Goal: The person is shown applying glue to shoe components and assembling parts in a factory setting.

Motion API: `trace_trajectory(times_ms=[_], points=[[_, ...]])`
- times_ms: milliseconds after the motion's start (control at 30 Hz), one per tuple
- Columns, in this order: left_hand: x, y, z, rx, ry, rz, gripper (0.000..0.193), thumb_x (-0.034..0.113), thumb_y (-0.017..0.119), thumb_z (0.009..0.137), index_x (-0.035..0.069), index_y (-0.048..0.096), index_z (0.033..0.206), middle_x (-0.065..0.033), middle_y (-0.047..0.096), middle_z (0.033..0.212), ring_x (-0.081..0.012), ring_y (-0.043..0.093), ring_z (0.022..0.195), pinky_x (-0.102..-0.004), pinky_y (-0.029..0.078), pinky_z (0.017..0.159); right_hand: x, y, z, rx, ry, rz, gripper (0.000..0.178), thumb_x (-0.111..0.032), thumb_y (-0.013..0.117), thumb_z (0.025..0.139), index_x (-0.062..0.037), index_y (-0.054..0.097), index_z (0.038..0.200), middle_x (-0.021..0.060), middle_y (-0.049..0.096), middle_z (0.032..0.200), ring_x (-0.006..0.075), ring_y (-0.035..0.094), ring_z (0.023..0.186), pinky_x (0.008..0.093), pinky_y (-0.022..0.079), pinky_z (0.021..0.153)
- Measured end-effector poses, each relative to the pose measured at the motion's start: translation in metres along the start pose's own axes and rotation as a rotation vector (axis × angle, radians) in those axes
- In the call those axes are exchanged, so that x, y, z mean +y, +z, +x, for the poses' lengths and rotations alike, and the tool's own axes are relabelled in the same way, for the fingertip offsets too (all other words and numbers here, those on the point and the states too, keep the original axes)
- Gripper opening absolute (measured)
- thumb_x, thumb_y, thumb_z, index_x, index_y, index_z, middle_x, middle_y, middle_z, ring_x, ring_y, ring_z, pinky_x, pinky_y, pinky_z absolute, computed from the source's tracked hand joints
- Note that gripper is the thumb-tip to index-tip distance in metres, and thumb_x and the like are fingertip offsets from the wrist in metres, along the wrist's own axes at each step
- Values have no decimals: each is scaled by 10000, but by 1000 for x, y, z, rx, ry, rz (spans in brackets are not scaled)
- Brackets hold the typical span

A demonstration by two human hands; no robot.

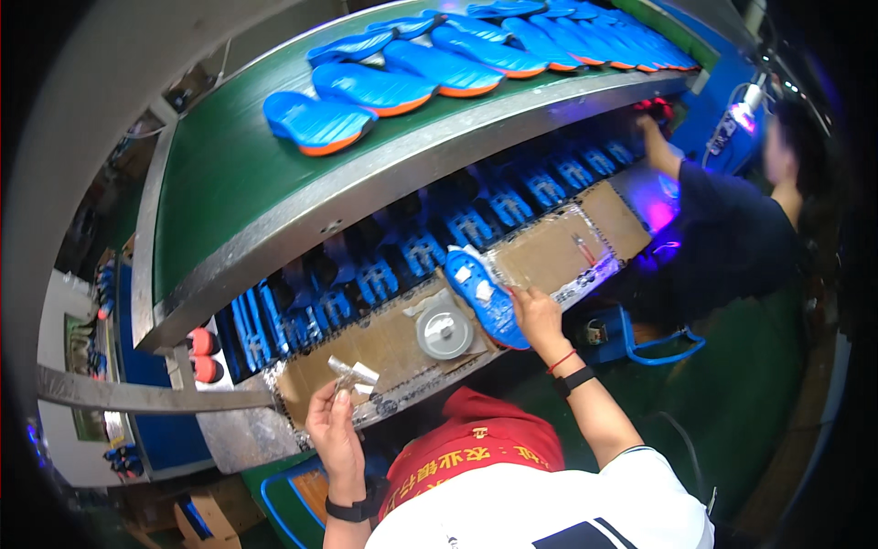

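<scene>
My left hand (336, 430) is closed, pinching a small crumpled piece of clear and white film (353, 375) above the near edge of the bench. My right hand (540, 320) grips the edge of a blue insole (485, 295), thumb and fingers closed on it. White patches show on the upper part of this insole, and its surface looks glossy. A round grey lidded pot (444, 331) stands between my hands on the cardboard-covered bench (315, 380). Blue parts (422, 252) line the shelf space behind the pot in a row.
Several blue insoles with orange undersides (375, 87) lie on a green conveyor belt (215, 183) above the bench, behind a metal rail (329, 210). Red-handled pliers (583, 249) rest on the cardboard. A co-worker's arm (660, 151) reaches in at right, near a blue stool (663, 352).
</scene>
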State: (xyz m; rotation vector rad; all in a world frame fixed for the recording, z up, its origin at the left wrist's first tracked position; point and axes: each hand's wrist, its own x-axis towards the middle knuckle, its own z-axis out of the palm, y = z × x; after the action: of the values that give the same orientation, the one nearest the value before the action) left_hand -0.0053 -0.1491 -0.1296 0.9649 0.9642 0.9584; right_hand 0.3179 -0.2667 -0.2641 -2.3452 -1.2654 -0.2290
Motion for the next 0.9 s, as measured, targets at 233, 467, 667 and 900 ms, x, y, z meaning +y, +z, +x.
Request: trace_trajectory(times_ms=[233,467,667,900], points=[[5,12,-5,35,-48,125,293,113,634,907,23,591,1182,-136,629,1114,-220,586,982,-319,453,872,25,28,-21,-127,60,-35,160,-150,532,895,-42,647,868,186,635,739,354,650,657,448,530,540],[-6,18,-10,-99,326,622,257,100,575,938,-28,619,1155,-187,634,1127,-293,587,1029,-388,477,880,10,-2,-26,-180,194,136,275,-275,562,931,-62,675,1065,167,640,815,365,660,725,463,548,629],[25,55,-22,-8,6,400,322,157,573,946,-58,605,1183,-150,629,1143,-223,576,1030,-327,458,868,19,-13,-13,-182,407,357,255,-271,543,937,-71,687,1003,188,684,893,382,658,829,480,531,723],[12,45,-7,-12,-19,340,283,115,579,942,-56,605,1166,-137,634,1122,-208,583,1015,-311,465,869,59,1,-2,-225,476,478,253,-284,571,920,-94,728,977,183,694,867,357,674,835,452,529,738]])
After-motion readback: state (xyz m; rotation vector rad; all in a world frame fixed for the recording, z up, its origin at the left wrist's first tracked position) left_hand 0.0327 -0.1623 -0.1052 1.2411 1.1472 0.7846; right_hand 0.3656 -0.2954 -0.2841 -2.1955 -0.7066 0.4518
